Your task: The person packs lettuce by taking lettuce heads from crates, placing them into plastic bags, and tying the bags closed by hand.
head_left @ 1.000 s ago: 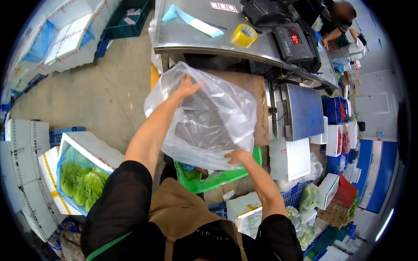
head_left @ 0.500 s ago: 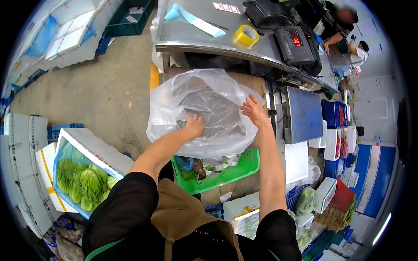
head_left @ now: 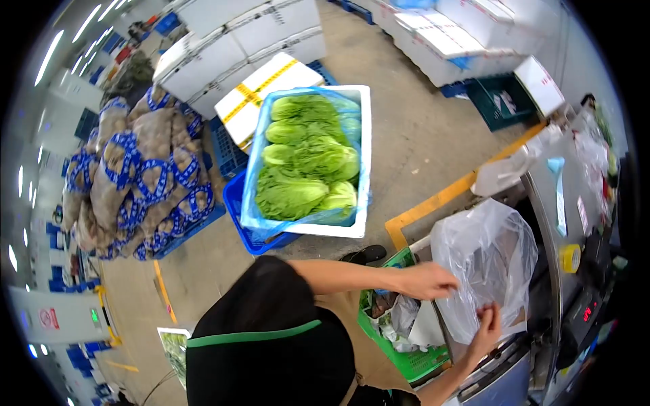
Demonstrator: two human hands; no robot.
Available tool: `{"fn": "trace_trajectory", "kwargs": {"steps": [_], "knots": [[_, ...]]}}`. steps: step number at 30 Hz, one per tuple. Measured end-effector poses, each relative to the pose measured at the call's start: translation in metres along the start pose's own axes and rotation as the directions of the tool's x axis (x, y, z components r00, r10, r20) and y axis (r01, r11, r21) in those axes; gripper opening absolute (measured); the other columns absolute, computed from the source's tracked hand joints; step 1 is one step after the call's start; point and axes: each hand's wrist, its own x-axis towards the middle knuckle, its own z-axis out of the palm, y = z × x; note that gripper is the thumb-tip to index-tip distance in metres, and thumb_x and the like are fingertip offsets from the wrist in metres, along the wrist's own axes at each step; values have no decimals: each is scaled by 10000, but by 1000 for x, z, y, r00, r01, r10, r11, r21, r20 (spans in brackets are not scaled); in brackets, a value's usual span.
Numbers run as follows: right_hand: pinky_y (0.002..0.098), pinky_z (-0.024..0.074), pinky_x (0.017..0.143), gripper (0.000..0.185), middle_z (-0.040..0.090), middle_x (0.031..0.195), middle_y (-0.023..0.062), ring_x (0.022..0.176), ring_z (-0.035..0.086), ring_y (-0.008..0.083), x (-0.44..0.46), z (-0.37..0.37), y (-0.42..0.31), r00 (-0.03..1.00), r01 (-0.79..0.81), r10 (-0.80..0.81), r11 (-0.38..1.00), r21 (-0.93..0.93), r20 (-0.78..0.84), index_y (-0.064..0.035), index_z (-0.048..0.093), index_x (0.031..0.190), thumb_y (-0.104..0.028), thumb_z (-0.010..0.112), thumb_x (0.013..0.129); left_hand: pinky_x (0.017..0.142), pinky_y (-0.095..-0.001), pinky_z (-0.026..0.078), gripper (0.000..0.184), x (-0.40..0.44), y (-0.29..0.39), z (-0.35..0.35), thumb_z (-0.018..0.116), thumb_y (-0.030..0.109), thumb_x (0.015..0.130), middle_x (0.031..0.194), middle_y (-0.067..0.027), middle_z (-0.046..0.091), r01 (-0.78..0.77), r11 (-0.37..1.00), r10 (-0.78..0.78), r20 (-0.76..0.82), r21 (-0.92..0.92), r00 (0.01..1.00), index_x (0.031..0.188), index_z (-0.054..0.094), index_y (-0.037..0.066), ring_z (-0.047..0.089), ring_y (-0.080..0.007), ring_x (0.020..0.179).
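A large clear plastic bag [head_left: 504, 243] stands with its mouth spread beside the metal table. My left hand [head_left: 431, 280] is at its near left rim, fingers closed together on the film. My right hand [head_left: 489, 326] pinches the rim lower down, fingers curled. Below my left forearm is a green crate [head_left: 413, 365] with plastic scraps and leaf trimmings. To the left, a white foam box [head_left: 363, 162] lined with blue film holds several heads of green lettuce [head_left: 308, 152].
The metal table [head_left: 552, 196] at right carries yellow tape [head_left: 570, 258] and a scale with a red display [head_left: 588, 311]. Stacked mesh sacks [head_left: 139, 176] stand at far left, near a blue crate [head_left: 254, 233]. White foam boxes [head_left: 250, 37] and a dark green crate [head_left: 504, 101] are farther back.
The view has swung left, bringing the lettuce box to the middle. My hands were open, the left inside the bag and the right at its side; now both are closed at its rim.
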Motion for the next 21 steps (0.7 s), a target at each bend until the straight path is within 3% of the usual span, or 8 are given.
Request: {"fn": "trace_trajectory", "kwargs": {"steps": [3, 5, 7, 11, 15, 18, 19, 21], "knots": [[279, 506, 727, 302, 631, 918, 101, 781, 612, 152, -45, 33, 30, 992, -43, 53, 995, -89, 115, 63, 568, 1165, -127, 539, 932, 746, -379, 504, 246, -99, -32, -43, 605, 120, 811, 945, -152, 656, 360, 926, -310, -320, 111, 895, 1042, 617, 37, 647, -288, 841], [267, 504, 697, 288, 637, 848, 83, 737, 615, 144, -79, 73, 32, 965, -180, 178, 984, -6, 193, 73, 584, 1130, -125, 546, 924, 784, -389, 493, 264, -156, -46, -85, 623, 155, 815, 970, -164, 644, 505, 832, -298, -583, 230, 756, 1043, 616, 22, 627, -308, 900], [276, 507, 672, 260, 653, 864, 103, 725, 633, 149, -104, 112, 41, 929, -212, 224, 975, -72, 293, 67, 605, 1085, -92, 564, 883, 801, -411, 491, 342, -183, -84, -135, 672, 216, 794, 1008, -179, 628, 603, 646, -137, -706, 468, 694, 1067, 602, 21, 611, -324, 926], [291, 502, 714, 282, 672, 902, 126, 808, 649, 183, -113, 196, -11, 850, 9, 81, 986, -169, 521, 42, 605, 1092, -104, 599, 850, 980, -581, 319, 848, -171, -152, -228, 808, 308, 651, 1333, -245, 378, 738, 248, -137, -731, 628, 669, 1347, 368, 106, 367, -403, 1249], [323, 495, 720, 228, 648, 898, 164, 793, 641, 267, -74, 285, -50, 825, 166, -34, 969, -184, 564, 35, 602, 1042, -68, 598, 839, 1024, -641, 227, 995, -167, -211, -281, 829, 358, 600, 1406, -211, 307, 745, 186, -420, -634, 640, 649, 1412, 271, 219, 317, -393, 1293], [338, 496, 734, 245, 639, 914, 172, 807, 638, 282, -30, 349, -67, 821, 247, -168, 966, -74, 545, 33, 597, 1057, -58, 610, 830, 1027, -626, 227, 1018, -181, -202, -321, 809, 350, 589, 1373, -203, 356, 729, 372, -521, -521, 575, 676, 1428, 246, 229, 331, -360, 1295], [341, 496, 744, 267, 634, 942, 177, 832, 636, 283, -16, 368, -78, 824, 249, -175, 966, -68, 540, 30, 589, 1074, -70, 618, 828, 1046, -534, 290, 960, -190, -192, -336, 782, 311, 610, 1343, -192, 418, 677, 460, -462, -497, 575, 735, 1421, 283, 192, 406, -321, 1253], [360, 489, 794, 347, 608, 1036, 188, 928, 613, 287, 13, 402, -100, 829, 255, -212, 967, -13, 518, 23, 560, 1127, -112, 646, 819, 1045, -465, 321, 887, -206, -178, -371, 762, 275, 638, 1322, -165, 457, 640, 715, -524, -391, 280, 757, 1400, 328, 149, 421, -308, 1247]]}}
